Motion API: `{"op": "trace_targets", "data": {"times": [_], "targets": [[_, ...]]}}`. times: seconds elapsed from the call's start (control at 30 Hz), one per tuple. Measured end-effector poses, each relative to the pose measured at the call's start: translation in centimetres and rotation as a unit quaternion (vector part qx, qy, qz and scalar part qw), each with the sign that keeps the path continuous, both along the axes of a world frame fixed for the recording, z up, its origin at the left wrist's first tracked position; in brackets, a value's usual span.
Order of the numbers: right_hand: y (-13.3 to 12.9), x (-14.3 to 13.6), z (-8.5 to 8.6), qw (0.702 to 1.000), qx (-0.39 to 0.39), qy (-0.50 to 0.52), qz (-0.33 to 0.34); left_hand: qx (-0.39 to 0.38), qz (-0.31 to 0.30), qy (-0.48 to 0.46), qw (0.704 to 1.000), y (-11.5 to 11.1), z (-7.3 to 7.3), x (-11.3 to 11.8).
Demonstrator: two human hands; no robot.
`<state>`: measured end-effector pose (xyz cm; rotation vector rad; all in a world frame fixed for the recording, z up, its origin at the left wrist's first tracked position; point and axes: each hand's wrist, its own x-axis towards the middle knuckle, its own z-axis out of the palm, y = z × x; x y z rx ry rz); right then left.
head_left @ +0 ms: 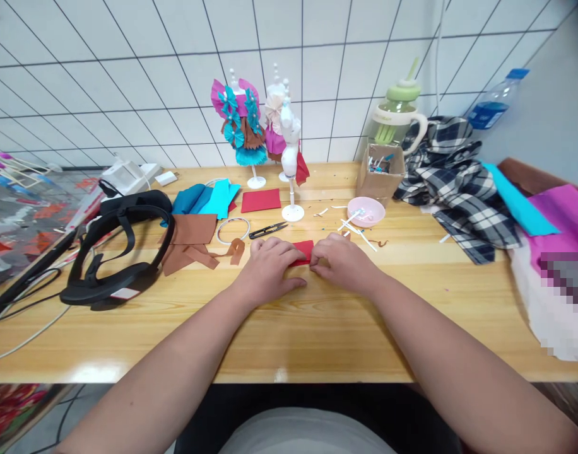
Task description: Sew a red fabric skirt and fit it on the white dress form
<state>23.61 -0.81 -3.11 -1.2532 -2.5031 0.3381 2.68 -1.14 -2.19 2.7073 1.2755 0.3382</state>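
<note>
In the head view, a small red piece (pixel 304 251) lies on the wooden table (pixel 279 328) between the two hands. The left hand (pixel 272 270) rests palm down, its fingertips over the piece's left part and its thumb spread away, nearer the table's front edge. The right hand (pixel 342 261) is curled at the piece's right edge (whether it pinches the material, I cannot tell). The hands stay clear of each other, the red showing in the gap. Just beyond the left hand are black snips (pixel 269 231); beyond the right, white strips (pixel 359 234) lie by a pink dish (pixel 367 221).
</note>
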Motion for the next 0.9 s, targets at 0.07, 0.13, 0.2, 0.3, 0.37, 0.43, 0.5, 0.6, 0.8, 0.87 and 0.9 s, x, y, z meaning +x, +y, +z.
{"op": "trace_targets", "data": {"times": [0.07, 0.13, 0.2, 0.3, 0.37, 0.43, 0.5, 0.6, 0.8, 0.87, 0.9], "targets": [[-0.11, 0.01, 0.11, 1.000, 0.006, -0.002, -0.021, 0.016, 0.021, 0.001, 1.000, 0.10, -0.06, 0.14], [-0.16, -0.07, 0.07, 0.999, 0.012, -0.012, -0.040, 0.030, 0.038, 0.003, 0.999, 0.29, -0.13, 0.15], [-0.12, -0.21, -0.12, 0.998, 0.006, -0.036, -0.048, 0.033, 0.045, 0.008, 0.998, 0.49, -0.21, 0.12], [0.09, -0.46, -0.43, 0.997, -0.003, -0.065, -0.046, 0.027, 0.048, 0.015, 0.998, 0.65, -0.26, 0.10], [0.23, -0.60, -0.50, 0.996, 0.001, -0.076, -0.040, 0.025, 0.047, 0.017, 0.998, 0.65, -0.24, 0.09], [0.31, -0.71, -0.40, 0.995, 0.010, -0.089, -0.033, 0.025, 0.044, 0.019, 0.999, 0.60, -0.20, 0.05], [0.30, -0.78, -0.20, 0.995, 0.017, -0.098, -0.032, 0.026, 0.042, 0.020, 0.999, 0.56, -0.19, -0.03], [0.15, -0.77, 0.08, 0.994, 0.009, -0.102, -0.033, 0.033, 0.036, 0.025, 0.998, 0.53, -0.26, -0.21], [0.00, -0.58, 0.02, 0.996, -0.005, -0.081, -0.036, 0.036, 0.029, 0.023, 0.999, 0.49, -0.37, -0.57], [0.06, -0.64, -0.10, 0.996, -0.011, -0.077, -0.043, 0.030, 0.033, 0.017, 0.999, 0.41, -0.27, -0.58], [0.11, -0.71, -0.15, 0.996, -0.014, -0.075, -0.047, 0.025, 0.038, 0.011, 0.999, 0.38, -0.22, -0.56]]}}
